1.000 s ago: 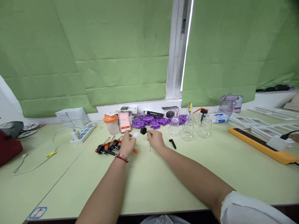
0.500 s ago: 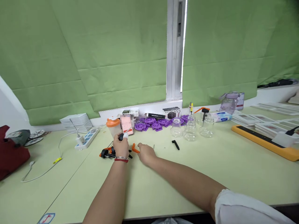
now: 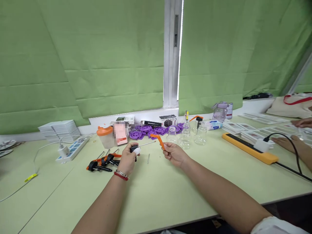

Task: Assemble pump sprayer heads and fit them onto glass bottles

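My left hand is closed around a screwdriver; its thin metal shaft points right. In my right hand, an angled orange plastic piece is pinched between the fingers, raised above the table. The screwdriver's tip comes close to this orange piece; whether they touch I cannot tell. Under and between the hands a thin metal pin lies on the table. Left of my left hand rests a cluster of black-and-orange plastic assemblies with metal rods.
Purple plastic parts lie along the back, near an orange-lidded cup and a phone. Glass jars stand right of them. A white power strip is left, an orange one right. Another person's hands are far right.
My right hand has lifted the orange piece from beside the black-and-orange assemblies and moved right. The screwdriver now points right, towards that piece. The view has turned right.
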A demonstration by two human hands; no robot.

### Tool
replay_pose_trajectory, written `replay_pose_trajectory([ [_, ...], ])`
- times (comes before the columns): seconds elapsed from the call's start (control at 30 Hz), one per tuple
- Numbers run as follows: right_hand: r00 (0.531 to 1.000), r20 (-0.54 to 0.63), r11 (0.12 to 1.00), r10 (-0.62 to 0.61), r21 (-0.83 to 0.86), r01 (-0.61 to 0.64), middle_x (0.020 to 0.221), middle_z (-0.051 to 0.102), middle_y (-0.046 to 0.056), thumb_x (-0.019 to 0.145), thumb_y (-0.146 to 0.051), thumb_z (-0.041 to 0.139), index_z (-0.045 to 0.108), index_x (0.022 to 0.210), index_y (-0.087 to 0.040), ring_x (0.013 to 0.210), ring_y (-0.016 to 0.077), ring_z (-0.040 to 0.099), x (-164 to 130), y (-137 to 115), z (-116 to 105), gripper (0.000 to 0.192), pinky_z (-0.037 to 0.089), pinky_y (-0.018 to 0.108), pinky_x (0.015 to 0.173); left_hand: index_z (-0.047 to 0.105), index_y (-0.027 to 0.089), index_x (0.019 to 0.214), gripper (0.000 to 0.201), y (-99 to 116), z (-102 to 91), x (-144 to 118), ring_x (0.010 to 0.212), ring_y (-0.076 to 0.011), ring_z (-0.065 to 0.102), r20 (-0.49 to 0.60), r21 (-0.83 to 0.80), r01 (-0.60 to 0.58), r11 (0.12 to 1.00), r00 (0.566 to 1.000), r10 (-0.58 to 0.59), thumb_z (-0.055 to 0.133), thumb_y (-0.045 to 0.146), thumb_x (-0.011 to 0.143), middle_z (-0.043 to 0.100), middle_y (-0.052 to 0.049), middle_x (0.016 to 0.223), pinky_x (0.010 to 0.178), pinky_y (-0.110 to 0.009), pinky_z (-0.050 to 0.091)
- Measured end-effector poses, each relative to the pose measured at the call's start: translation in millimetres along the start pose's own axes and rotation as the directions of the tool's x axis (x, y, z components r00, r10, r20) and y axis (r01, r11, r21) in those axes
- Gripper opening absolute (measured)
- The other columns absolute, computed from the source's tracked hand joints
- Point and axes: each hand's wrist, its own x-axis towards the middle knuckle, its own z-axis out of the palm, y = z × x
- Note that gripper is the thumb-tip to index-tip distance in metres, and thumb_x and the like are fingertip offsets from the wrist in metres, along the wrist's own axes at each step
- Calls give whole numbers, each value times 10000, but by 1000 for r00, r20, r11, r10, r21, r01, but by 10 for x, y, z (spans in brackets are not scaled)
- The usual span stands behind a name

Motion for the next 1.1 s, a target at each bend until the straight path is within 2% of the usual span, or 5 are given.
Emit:
replay_pose_trajectory([
  [0.17,997,53,997,58,56,-61,653,480,-22,627,-256,739,613,778,-126,474,36,342,-48,74,-103,235,175,200,442,577,183,971,348,-20,110,-74,609,-90,527,112,-70,22,997,994,-14,683,253,647,584,10,746,589,-219,389],
  [0.53,982,183,998,48,39,-56,657,457,-22,668,-283,727,654,838,-113,477,35,300,-78,73,-96,250,153,218,456,568,166,1035,525,145,161,-163,743,-118,546,128,-185,56,981,991,-33,755,183,546,598,-22,878,662,-231,417],
  [0.67,964,252,996,87,-34,-81,619,441,-27,671,-319,732,665,831,-111,470,39,279,-114,105,-58,271,136,223,456,586,176,966,400,157,183,-229,744,-133,558,254,-91,24,996,967,0,742,208,599,618,-15,812,658,-235,416],
  [0.83,937,309,984,164,-118,-133,581,402,-45,655,-348,749,690,916,-130,477,45,268,-166,159,-21,345,132,233,476,563,195,972,354,215,247,-349,821,-152,585,468,-60,-7,998,883,35,723,207,656,625,-38,904,761,-279,435],
  [1.1,950,261,974,169,-192,-121,589,429,-40,632,-337,754,691,863,-128,481,44,246,-168,147,-31,318,138,235,479,579,168,896,267,205,249,-332,593,-116,508,427,-211,134,968,904,-32,652,365,732,591,-23,750,576,-260,396],
])
